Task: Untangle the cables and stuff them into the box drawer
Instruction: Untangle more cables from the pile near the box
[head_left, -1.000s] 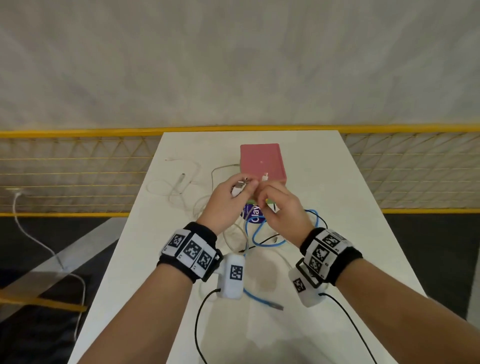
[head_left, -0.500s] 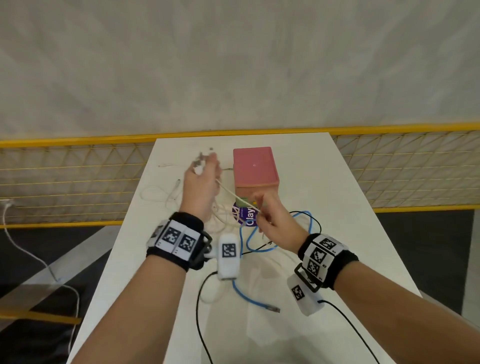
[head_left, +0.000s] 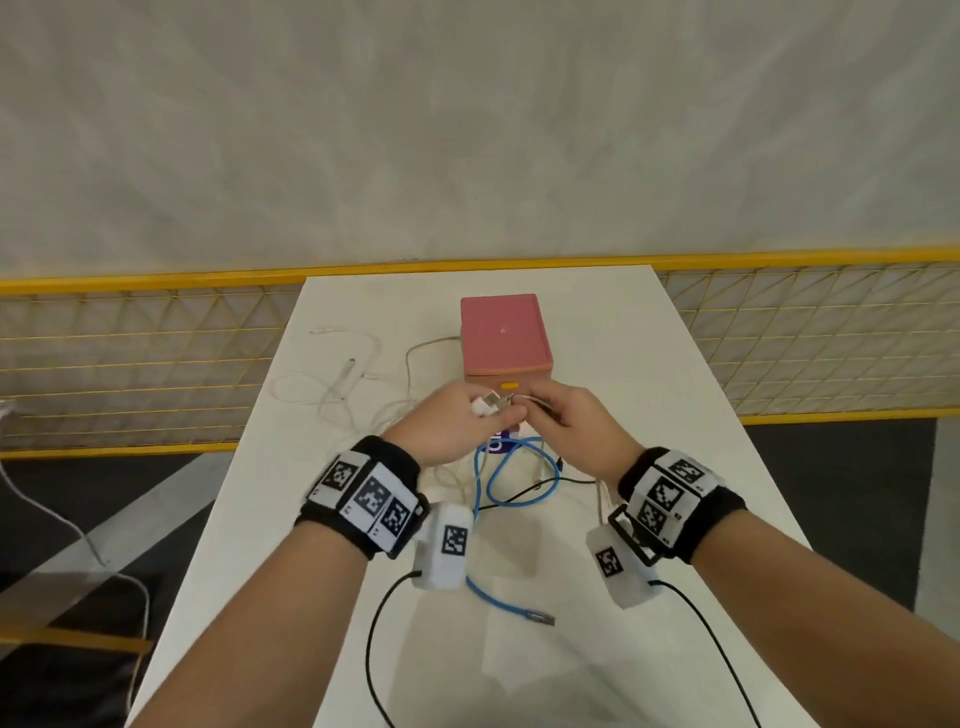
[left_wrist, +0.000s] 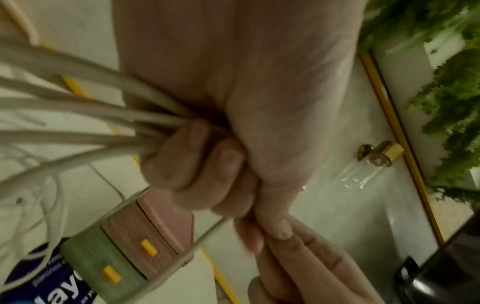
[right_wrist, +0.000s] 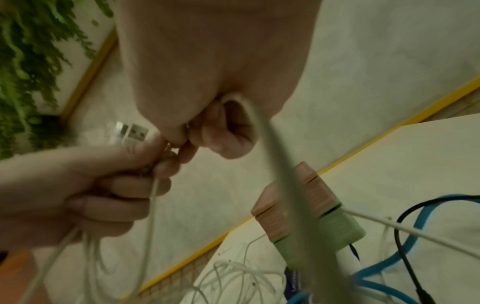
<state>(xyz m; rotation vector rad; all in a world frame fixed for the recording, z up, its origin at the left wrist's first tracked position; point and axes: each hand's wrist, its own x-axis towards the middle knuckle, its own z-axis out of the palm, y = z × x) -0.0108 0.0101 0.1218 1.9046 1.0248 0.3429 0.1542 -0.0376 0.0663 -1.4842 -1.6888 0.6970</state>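
- White desk (head_left: 623, 364) fills the frame's middle, a yellow mesh fence (head_left: 156, 364) and pale wall behind it.
- Left hand (head_left: 457, 421) grips a gathered bunch of white cables (left_wrist: 78, 115), USB plugs (right_wrist: 131, 132) poking past its thumb; right hand (head_left: 576, 426) pinches one white strand just beside it, centre frame.
- Blue cable (head_left: 498, 467) and a black cable (head_left: 524, 491) lie looped on the desk below the hands.
- Advice: keep the bunch firmly held, and feed the pinched strand out slowly so loops don't tighten.
- Box (head_left: 504, 335), upper centre, has pink and green drawers, both apparently closed; contents hidden.
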